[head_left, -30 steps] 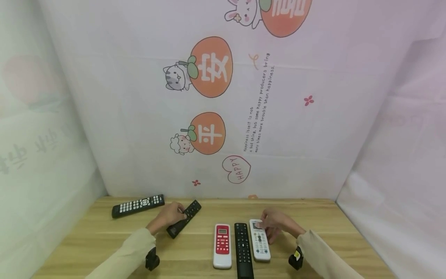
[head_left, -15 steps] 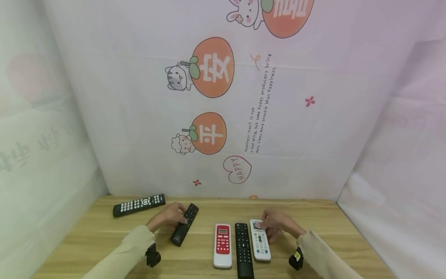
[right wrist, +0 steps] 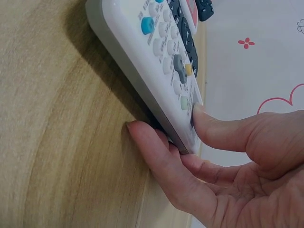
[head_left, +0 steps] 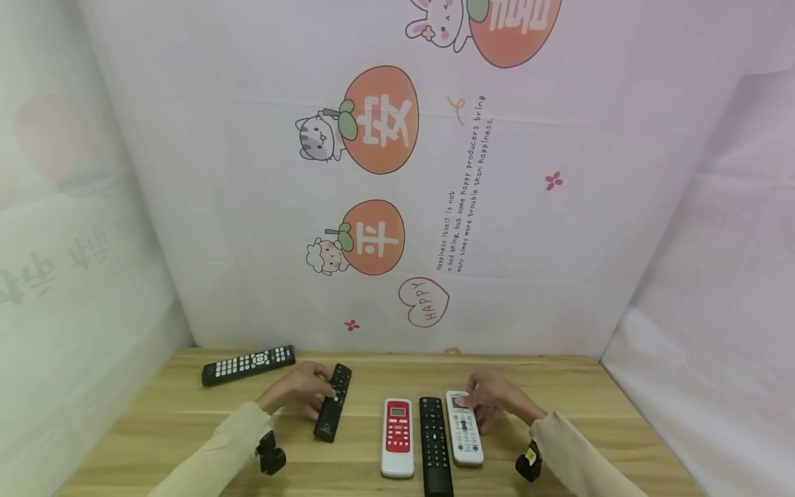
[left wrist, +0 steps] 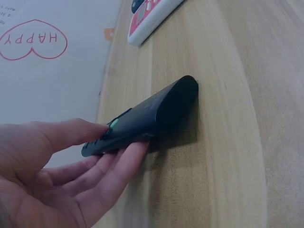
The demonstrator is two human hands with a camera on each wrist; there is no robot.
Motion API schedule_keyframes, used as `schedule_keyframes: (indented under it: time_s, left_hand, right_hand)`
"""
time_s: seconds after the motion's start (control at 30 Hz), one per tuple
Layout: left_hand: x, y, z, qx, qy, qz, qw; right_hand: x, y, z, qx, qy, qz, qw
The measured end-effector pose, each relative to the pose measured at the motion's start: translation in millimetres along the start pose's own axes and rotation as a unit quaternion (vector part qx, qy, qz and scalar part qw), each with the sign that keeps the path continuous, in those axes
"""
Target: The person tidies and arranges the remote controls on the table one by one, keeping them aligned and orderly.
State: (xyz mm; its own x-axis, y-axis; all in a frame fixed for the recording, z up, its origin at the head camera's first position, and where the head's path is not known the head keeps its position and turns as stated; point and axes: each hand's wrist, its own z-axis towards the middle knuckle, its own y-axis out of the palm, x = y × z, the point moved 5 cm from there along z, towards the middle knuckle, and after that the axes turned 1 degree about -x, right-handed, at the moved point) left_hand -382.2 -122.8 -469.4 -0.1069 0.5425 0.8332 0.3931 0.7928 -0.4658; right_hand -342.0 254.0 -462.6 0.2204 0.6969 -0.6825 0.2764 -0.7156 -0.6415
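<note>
My left hand (head_left: 303, 388) pinches a slim black remote control (head_left: 330, 413), thumb on its button face and fingers along the underside. In the left wrist view that black remote (left wrist: 142, 116) is tilted close above the wood, a shadow under it. Over at the right, my right hand (head_left: 493, 395) holds the far end of a white remote control (head_left: 466, 436). The right wrist view has the thumb on top of this white remote (right wrist: 142, 57) and the fingers at its edge and underneath. Beside it lie a long black remote (head_left: 437, 452) and a red-and-white remote (head_left: 397, 461).
Another black remote with white buttons (head_left: 248, 365) lies slanted at the back left of the wooden table (head_left: 354, 476). A white printed cloth (head_left: 515, 297) rises behind the table, with more cloth at both sides.
The black remote in my left hand has turned; its near end swung right and toward me, so it points more nearly straight away. My right hand and the white remote look unmoved.
</note>
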Motion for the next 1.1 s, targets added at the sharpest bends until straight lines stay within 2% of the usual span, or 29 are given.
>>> schedule_keyframes:
  time_s: [0.27, 0.47, 0.73, 1.1]
  left_hand:
    - [-0.6, -0.2, 0.1, -0.009, 0.027, -0.055, 0.9981]
    - [-0.4, 2.4, 0.4, -0.022, 0.051, -0.08, 0.9952]
    - [1.0, 3.8, -4.5, -0.027, 0.079, -0.087, 0.9927]
    - [9.6, 19.9, -6.8, -0.046, 0.096, -0.094, 0.9899]
  right_hand:
    - [-0.2, -1.0, -1.3, -0.002, -0.005, 0.002, 1.0]
    - [-2.6, -1.0, -2.5, -0.001, -0.005, -0.006, 1.0]
    - [-4.3, -0.9, 0.2, -0.005, -0.007, -0.006, 0.9999]
    - [-1.3, -1.2, 0.7, -0.009, 0.002, -0.011, 0.9999]
